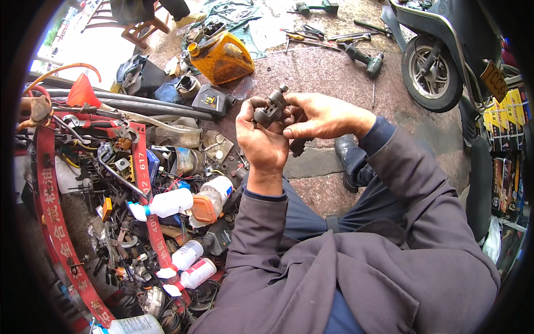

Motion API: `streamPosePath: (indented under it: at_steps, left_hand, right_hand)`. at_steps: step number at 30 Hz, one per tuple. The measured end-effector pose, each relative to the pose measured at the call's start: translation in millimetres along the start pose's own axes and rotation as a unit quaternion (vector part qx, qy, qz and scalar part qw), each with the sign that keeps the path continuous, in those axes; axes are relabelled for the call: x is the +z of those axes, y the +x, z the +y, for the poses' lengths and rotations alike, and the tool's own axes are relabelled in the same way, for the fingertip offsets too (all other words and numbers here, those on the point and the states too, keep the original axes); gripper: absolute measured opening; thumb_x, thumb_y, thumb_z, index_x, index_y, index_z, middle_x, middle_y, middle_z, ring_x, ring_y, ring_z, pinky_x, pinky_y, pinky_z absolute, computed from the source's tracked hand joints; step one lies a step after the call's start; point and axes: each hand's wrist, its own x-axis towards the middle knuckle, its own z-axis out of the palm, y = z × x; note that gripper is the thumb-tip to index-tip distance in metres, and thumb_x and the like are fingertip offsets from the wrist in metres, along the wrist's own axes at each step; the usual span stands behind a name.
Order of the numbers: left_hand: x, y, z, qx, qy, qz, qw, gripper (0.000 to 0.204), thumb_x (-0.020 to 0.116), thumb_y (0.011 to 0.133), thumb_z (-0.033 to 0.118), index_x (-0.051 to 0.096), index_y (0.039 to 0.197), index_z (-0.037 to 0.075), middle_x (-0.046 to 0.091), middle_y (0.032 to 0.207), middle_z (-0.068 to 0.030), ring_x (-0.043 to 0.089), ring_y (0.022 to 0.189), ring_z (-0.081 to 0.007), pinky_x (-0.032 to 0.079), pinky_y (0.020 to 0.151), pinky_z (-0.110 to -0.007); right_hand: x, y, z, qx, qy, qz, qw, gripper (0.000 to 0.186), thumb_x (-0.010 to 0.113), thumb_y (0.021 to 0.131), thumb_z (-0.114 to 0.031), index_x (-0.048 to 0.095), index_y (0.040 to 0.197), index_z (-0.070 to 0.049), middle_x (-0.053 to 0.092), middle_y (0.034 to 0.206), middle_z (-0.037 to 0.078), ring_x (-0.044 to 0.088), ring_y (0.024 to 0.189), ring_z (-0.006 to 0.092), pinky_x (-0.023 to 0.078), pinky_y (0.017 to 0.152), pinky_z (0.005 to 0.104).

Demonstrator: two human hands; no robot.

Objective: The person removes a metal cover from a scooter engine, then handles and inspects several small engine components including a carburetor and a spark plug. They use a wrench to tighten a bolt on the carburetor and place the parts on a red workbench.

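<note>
My left hand (pixel 263 151) is closed around a small dark metal screw-type tool (pixel 270 111), which looks like a chain breaker, with a bolt head at its upper end. My right hand (pixel 329 114) is right beside it, thumb and fingers curled in against the tool's right side. Below the right hand hangs a dark, jagged-edged piece (pixel 301 146) that looks like a length of chain; its upper part is hidden by the fingers. What exactly the right fingertips grip is covered.
A red metal rack (pixel 55 222) with spray bottles (pixel 171 202) and heaped parts stands at left. Beyond my hands are a yellow jerrycan (pixel 223 58), a black bottle (pixel 211 100) and a cordless drill (pixel 367 60). A scooter wheel (pixel 431 72) is at far right.
</note>
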Motion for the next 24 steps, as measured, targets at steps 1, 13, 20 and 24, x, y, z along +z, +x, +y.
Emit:
streamPosePath:
  at_steps: [1,13,20,24]
  left_hand:
    - [1,0,0,0.01,0.012,0.009,1.0,0.032,0.041,0.101,0.034,0.055,0.1,0.006,0.067,0.091,-0.016,0.064,0.08,-0.0274,0.053,0.073,-0.039]
    - [8,-5,3,0.01,-0.05,-0.082,0.995,0.033,0.047,0.096,0.033,0.057,0.108,0.003,0.065,0.103,-0.0156,0.062,0.096,-0.0282,0.048,0.087,-0.04]
    - [1,-6,13,0.022,-0.037,-0.086,0.995,0.039,0.046,0.095,0.033,0.057,0.118,0.003,0.063,0.117,-0.017,0.06,0.107,-0.0311,0.044,0.101,-0.048]
    - [6,-1,11,0.058,0.011,-0.067,0.996,0.039,0.052,0.093,0.016,0.046,0.129,0.003,0.055,0.129,-0.0152,0.054,0.116,-0.0266,0.04,0.105,-0.046]
  right_hand:
    - [2,0,1,0.005,-0.062,0.016,0.998,0.046,0.072,0.085,-0.029,0.056,0.115,0.002,0.066,0.102,0.014,0.064,0.093,0.0233,0.052,0.083,0.036]
    - [4,4,11,-0.068,-0.036,0.102,0.992,0.034,0.066,0.087,-0.015,0.056,0.115,0.002,0.068,0.097,0.02,0.067,0.091,0.0258,0.053,0.08,0.0366]
    - [-1,-7,-5,-0.053,-0.046,0.145,0.987,0.03,0.065,0.089,-0.009,0.057,0.116,0.001,0.068,0.079,0.012,0.063,0.071,0.0158,0.051,0.067,0.0332]
    - [-2,-7,-18,-0.091,0.051,0.114,0.988,0.016,0.062,0.093,-0.005,0.063,0.108,0.001,0.064,0.075,0.002,0.054,0.065,0.0065,0.046,0.06,0.0251]
